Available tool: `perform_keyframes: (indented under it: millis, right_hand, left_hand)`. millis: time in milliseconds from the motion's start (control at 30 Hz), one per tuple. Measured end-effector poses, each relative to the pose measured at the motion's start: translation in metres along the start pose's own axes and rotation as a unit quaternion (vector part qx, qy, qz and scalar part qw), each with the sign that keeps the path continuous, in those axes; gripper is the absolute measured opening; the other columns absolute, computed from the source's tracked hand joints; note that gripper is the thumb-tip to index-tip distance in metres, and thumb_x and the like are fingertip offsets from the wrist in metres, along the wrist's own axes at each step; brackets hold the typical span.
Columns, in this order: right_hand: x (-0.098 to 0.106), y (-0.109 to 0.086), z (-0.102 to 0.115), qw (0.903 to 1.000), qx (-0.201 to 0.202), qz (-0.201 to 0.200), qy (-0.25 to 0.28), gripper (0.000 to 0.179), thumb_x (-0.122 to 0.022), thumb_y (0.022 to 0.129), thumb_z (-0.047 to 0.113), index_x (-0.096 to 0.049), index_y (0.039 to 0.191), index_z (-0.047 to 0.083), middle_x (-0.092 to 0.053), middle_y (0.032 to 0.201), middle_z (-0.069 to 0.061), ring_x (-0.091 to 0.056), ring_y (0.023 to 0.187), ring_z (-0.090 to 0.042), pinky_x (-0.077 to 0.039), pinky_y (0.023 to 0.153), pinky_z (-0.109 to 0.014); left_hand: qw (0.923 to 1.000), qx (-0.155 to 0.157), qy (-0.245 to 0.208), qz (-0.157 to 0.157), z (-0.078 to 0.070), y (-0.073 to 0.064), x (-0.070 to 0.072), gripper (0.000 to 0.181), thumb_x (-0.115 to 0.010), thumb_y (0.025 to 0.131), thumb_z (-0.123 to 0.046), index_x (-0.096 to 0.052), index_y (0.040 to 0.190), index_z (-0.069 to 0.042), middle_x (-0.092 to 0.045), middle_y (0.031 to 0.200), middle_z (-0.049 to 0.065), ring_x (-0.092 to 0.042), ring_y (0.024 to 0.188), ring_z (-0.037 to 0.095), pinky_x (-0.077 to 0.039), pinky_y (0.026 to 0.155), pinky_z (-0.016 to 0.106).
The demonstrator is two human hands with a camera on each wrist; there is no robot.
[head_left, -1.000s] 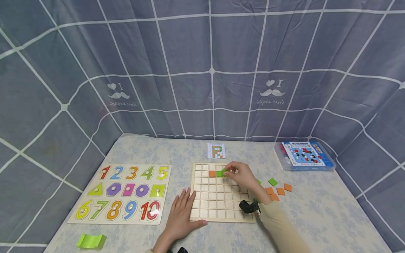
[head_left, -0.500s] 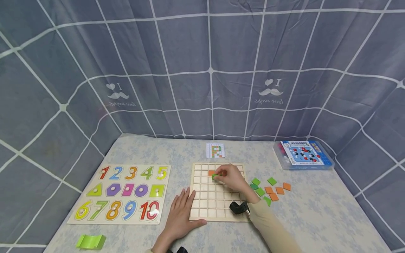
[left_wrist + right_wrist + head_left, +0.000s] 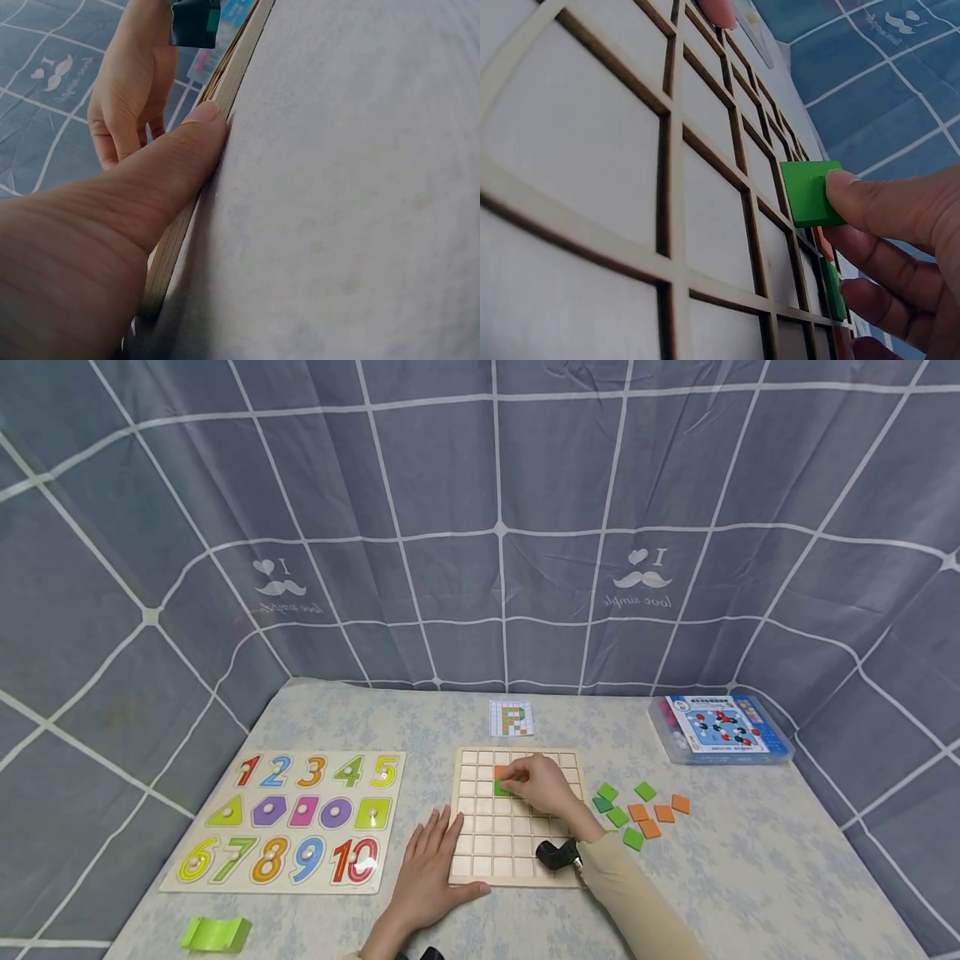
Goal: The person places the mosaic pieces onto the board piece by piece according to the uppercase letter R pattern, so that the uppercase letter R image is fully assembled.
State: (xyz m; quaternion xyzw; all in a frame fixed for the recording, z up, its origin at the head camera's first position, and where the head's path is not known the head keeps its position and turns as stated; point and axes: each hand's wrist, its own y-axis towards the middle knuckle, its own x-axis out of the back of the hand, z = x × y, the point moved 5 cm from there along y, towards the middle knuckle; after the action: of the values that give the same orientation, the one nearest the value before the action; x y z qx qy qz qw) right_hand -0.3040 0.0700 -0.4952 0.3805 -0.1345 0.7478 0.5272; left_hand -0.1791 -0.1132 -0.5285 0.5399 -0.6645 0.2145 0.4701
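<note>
My right hand pinches a green square tile between thumb and finger. The tile is tilted at a cell of the wooden grid board, just on the near side of an orange tile. Beyond the fingers, another green tile sits in the board in the right wrist view; the hand mostly covers it in the head view. My left hand lies flat by the board's near left corner, fingers straight along the left side. Its thumb presses along the front edge.
Loose green tiles and orange tiles lie right of the board. A small pattern card is behind it. On the left are a number-and-shape puzzle and a green curved block. A plastic box stands back right.
My right hand has moved left and nearer with a green tile, from the right end of the coloured row to the cell in front of the orange tile. The left hand stays put.
</note>
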Motion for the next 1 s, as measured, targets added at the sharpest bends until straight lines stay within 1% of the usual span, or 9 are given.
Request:
perform_keyframes:
  millis: [133, 267, 400, 500, 667, 900, 1000]
  right_hand:
    - [-0.0006, -0.0008, 0.0009, 0.9997, 0.012, -0.006, -0.023, 0.010, -0.074, 0.084, 0.023, -0.075, 0.085, 0.013, -0.063, 0.076, 0.013, -0.052, 0.066, -0.006, -0.044, 0.062, -0.028]
    - [-0.0009, -0.0016, 0.0024, 0.9983, 0.025, -0.016, -0.049, 0.005, -0.073, 0.085, 0.018, -0.076, 0.085, 0.014, -0.062, 0.079, 0.010, -0.053, 0.071, -0.010, -0.044, 0.066, -0.030]
    - [-0.0016, -0.0020, 0.0035, 0.9973, 0.021, -0.021, -0.067, 0.005, -0.071, 0.086, 0.017, -0.075, 0.083, 0.017, -0.062, 0.079, 0.008, -0.056, 0.076, -0.014, -0.045, 0.071, -0.035]
    - [-0.0019, -0.0016, 0.0040, 0.9962, 0.018, -0.027, -0.081, 0.006, -0.072, 0.085, 0.018, -0.073, 0.080, 0.018, -0.063, 0.077, 0.009, -0.056, 0.075, -0.014, -0.046, 0.073, -0.036]
    - [-0.0019, -0.0009, 0.0041, 0.9947, 0.016, -0.033, -0.096, 0.009, -0.074, 0.084, 0.018, -0.070, 0.076, 0.021, -0.060, 0.074, 0.011, -0.054, 0.071, -0.012, -0.044, 0.072, -0.036]
    - [-0.0014, -0.0010, 0.0040, 0.9943, 0.008, -0.033, -0.101, 0.011, -0.075, 0.082, 0.019, -0.069, 0.073, 0.021, -0.057, 0.071, 0.013, -0.053, 0.070, -0.011, -0.043, 0.072, -0.036]
    - [-0.0010, -0.0011, 0.0038, 0.9946, 0.006, -0.032, -0.098, 0.012, -0.076, 0.082, 0.019, -0.069, 0.072, 0.022, -0.057, 0.070, 0.014, -0.053, 0.070, -0.011, -0.043, 0.073, -0.037]
  left_hand:
    - [1.0000, 0.005, -0.001, 0.006, 0.0014, -0.0004, -0.0017, 0.103, -0.064, 0.075, -0.066, -0.031, 0.147, -0.002, -0.025, 0.152, 0.020, -0.015, 0.140, 0.036, -0.009, 0.109, 0.050]
    - [1.0000, 0.006, 0.001, 0.006, 0.0022, -0.0002, -0.0023, 0.103, -0.064, 0.074, -0.067, -0.031, 0.148, -0.002, -0.025, 0.152, 0.019, -0.015, 0.140, 0.035, -0.010, 0.109, 0.050]
    - [1.0000, 0.005, 0.003, 0.005, 0.0016, -0.0003, -0.0014, 0.103, -0.065, 0.074, -0.066, -0.031, 0.148, -0.003, -0.025, 0.152, 0.019, -0.015, 0.140, 0.036, -0.011, 0.109, 0.050]
    - [1.0000, 0.005, 0.001, 0.007, 0.0008, -0.0004, -0.0006, 0.102, -0.065, 0.075, -0.066, -0.031, 0.148, -0.002, -0.025, 0.152, 0.020, -0.015, 0.140, 0.036, -0.011, 0.109, 0.051]
    - [1.0000, 0.007, 0.000, 0.007, 0.0004, -0.0006, 0.0003, 0.102, -0.066, 0.074, -0.065, -0.032, 0.148, -0.002, -0.025, 0.152, 0.020, -0.016, 0.140, 0.036, -0.011, 0.109, 0.051]
    - [0.9999, 0.009, -0.005, 0.012, -0.0001, -0.0001, 0.0003, 0.102, -0.065, 0.075, -0.066, -0.031, 0.148, -0.003, -0.024, 0.152, 0.019, -0.015, 0.140, 0.036, -0.010, 0.109, 0.051]
    - [1.0000, 0.002, -0.003, 0.005, -0.0003, 0.0000, 0.0004, 0.102, -0.065, 0.075, -0.066, -0.032, 0.147, -0.002, -0.026, 0.151, 0.020, -0.016, 0.140, 0.037, -0.011, 0.109, 0.052]
